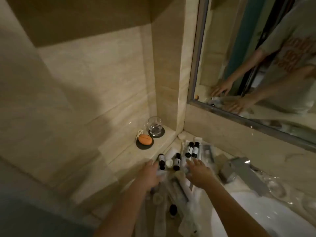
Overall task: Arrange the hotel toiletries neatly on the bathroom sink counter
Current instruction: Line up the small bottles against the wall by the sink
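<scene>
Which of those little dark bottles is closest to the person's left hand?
The leftmost dark bottle, lying right beside the left hand; the other bottles lie farther right or nearer the camera.

Both hands, left hand [150, 175] and right hand [199, 173], spread over scattered dark bottles [177, 161] on the counter [119, 161]

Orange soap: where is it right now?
Head view, left of centre: the orange soap sits on a dark round dish on the ledge, beside the glass tumbler.

Dim warm light, motion blur, wide-angle edge warp.
</scene>
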Demonstrator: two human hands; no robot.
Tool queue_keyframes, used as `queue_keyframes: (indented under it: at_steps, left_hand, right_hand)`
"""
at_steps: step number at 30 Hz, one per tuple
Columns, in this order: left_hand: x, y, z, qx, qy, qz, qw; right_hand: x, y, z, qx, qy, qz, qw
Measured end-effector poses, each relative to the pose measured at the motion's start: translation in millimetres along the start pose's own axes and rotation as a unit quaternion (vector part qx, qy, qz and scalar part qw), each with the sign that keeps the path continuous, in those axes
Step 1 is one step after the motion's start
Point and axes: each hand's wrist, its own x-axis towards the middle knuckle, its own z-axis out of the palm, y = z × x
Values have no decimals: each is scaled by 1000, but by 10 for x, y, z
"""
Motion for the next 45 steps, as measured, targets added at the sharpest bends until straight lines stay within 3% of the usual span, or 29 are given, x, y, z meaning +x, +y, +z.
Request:
queue_keyframes:
  at_steps: [12,22,30,36,45]
  left_hand:
    - [727,319,56,-13,34,-80,996]
    - [912,389,121,-35,29,-133,990]
    - [701,431,-30,-122,82,-118,982]
    - [364,404,-151,-137,116,-52,982]
    - [-368,348,-290,-198,166,49,965]
  right_hand:
    - [319,17,50,-16,-32,-85,996]
    - [439,17,176,80,-55,-47,994]
    - [325,-5,-7,169,35,13,985]
    - [75,-94,-131,221,106,67,967]
    - [-549,-289,-102,248,225,56,941]
